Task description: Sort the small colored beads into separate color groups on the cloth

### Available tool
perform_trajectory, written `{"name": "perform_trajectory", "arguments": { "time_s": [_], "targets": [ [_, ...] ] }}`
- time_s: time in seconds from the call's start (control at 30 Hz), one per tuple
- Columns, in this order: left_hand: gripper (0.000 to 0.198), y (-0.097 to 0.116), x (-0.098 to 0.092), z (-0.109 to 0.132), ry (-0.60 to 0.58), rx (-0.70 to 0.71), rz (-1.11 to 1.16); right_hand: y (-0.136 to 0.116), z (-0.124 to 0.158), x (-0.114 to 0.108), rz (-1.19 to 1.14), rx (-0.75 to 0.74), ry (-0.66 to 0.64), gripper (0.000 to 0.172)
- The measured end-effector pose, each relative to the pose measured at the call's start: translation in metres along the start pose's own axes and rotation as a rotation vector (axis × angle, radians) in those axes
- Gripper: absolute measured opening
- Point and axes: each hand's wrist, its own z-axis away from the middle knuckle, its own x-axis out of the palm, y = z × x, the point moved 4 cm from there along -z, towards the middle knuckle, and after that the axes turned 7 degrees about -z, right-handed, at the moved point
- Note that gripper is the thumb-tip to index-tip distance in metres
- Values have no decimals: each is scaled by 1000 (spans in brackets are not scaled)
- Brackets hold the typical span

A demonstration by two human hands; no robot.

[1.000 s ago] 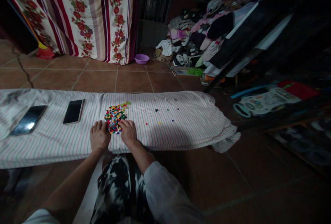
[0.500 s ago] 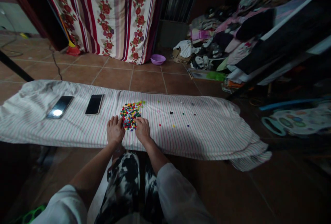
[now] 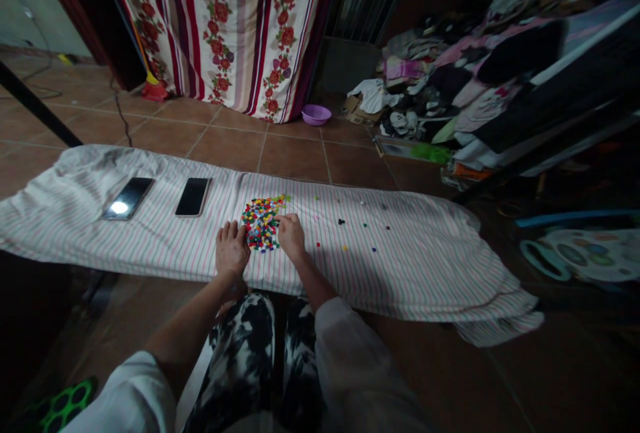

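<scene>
A pile of small multicoloured pieces (image 3: 260, 223), like beads or tiny cubes, lies on a striped cloth (image 3: 165, 246). My left hand (image 3: 233, 250) rests on the cloth at the pile's left edge, fingers stretched forward and lying flat. At the pile's right edge is my right hand (image 3: 292, 236), its fingers bent and pressed together, the fingertips touching the pieces. Whether a piece is between them is too small to see. Right of this hand, single pieces are spaced out in rows, among them a red piece (image 3: 318, 244), a yellow piece (image 3: 345, 248) and a small black cluster (image 3: 341, 222).
Two phones lie at the left, one phone (image 3: 129, 198) reflecting light and a dark phone (image 3: 193, 197). Beyond the cloth are a tiled floor, a purple basin (image 3: 316, 114), a floral curtain (image 3: 245, 33) and a heap of clothes (image 3: 425, 80). Dark bars (image 3: 40, 103) rise at both ends.
The whole view has shifted slightly. My right hand has drawn a little to the right, toward the pile's outer edge. My left hand stays by the pile's left side.
</scene>
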Motion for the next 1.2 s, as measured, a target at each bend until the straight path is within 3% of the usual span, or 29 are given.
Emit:
{"name": "perform_trajectory", "arguments": {
  "time_s": [0.33,0.7,0.9,1.07,1.2],
  "targets": [
    [42,2,-2,0,-6,10,-44,-18,-5,9,167,-6,-89,25],
    [40,0,-1,1,65,66,-101,-41,-8,4,252,28,-196,30],
    [40,0,-1,1,76,63,-96,-36,-8,9,188,-1,-176,29],
    [40,-1,1,1,43,46,-68,-16,-12,0,142,59,-76,35],
    [42,0,1,1,21,29,-54,-2,-11,-1,124,38,-96,40]
  ]
}}
